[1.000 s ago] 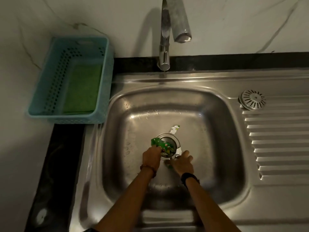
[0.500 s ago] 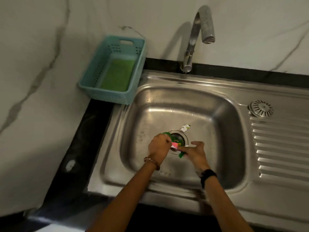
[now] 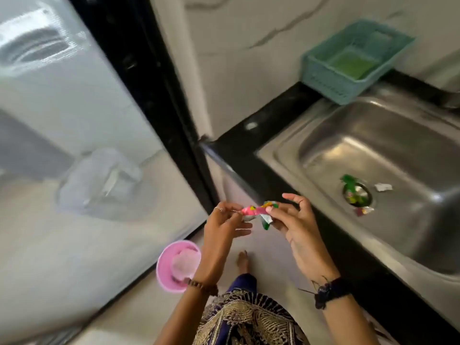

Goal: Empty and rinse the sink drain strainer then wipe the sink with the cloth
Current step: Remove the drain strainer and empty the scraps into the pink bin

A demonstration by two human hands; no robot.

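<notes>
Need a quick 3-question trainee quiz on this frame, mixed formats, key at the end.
1. True or false: both hands are inside the sink basin.
2. Multiple choice: where does the green cloth lie? A) in the teal basket B) in the sink basin C) in the pink bin
3. Fill in: the left hand and right hand together pinch a crumpled ____ out in front of the counter.

Key:
1. False. Both hands are out over the floor, clear of the basin; scraps remain in and around the drain strainer.
2. A
3. Wrapper, pink and green.
</notes>
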